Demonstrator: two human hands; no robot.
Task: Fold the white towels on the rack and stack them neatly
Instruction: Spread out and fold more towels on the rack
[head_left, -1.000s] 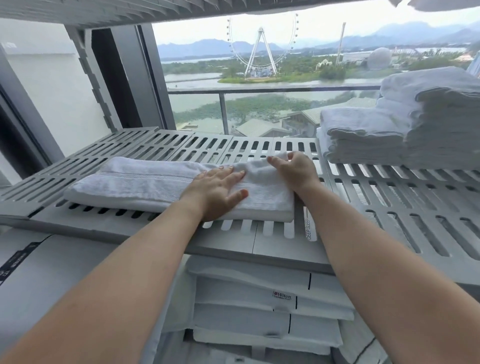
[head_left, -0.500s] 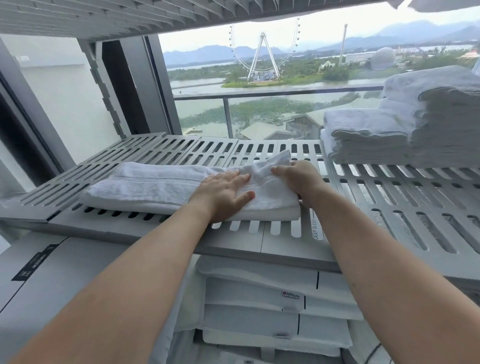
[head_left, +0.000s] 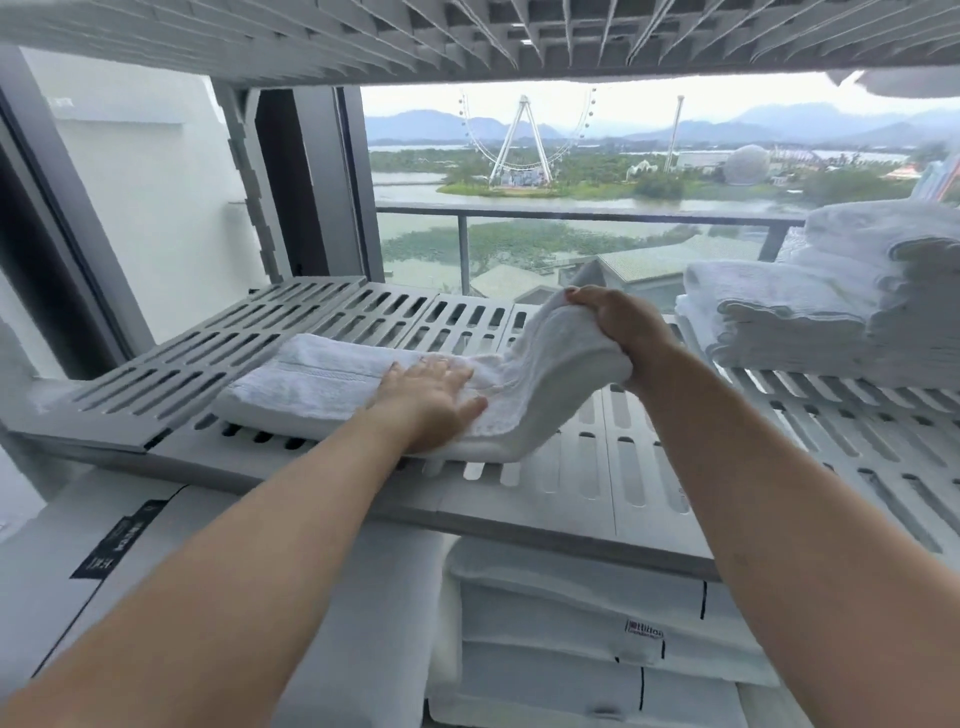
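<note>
We saw a white terry towel, folded into a long thick strip, on the slotted grey plastic rack shelf. Left hand pressed flat on its middle, fingers straight. Right hand gripped the right end, raised off the shelf; fingertips partly hidden, probably curled under. Stack of folded towels sat far right.

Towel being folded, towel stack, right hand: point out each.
towel (head_left: 317, 384), head view, flat left half.
towel stack (head_left: 800, 332), head view, front folded edges.
right hand (head_left: 626, 332), head view, back of hand.
</note>
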